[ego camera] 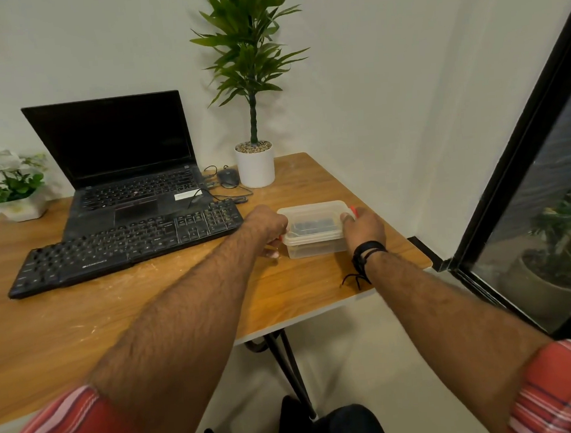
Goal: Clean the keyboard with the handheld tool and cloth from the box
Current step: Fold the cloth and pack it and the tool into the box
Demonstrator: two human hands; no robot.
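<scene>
A clear plastic box (315, 229) with a lid and red side clips stands on the wooden table (148, 303), right of a black keyboard (124, 246). Dark contents show dimly through the lid; I cannot tell what they are. My left hand (268, 229) grips the box's left end, fingers curled at the clip. My right hand (362, 227) grips the right end, thumb on the lid by the red clip. The keyboard lies slanted in front of the laptop.
An open black laptop (129, 169) sits behind the keyboard. A mouse (228, 177) with its cable and a tall potted plant (255, 164) stand at the back. A flower pot (8, 188) is at far left. The table's right edge is near a glass door (527, 165).
</scene>
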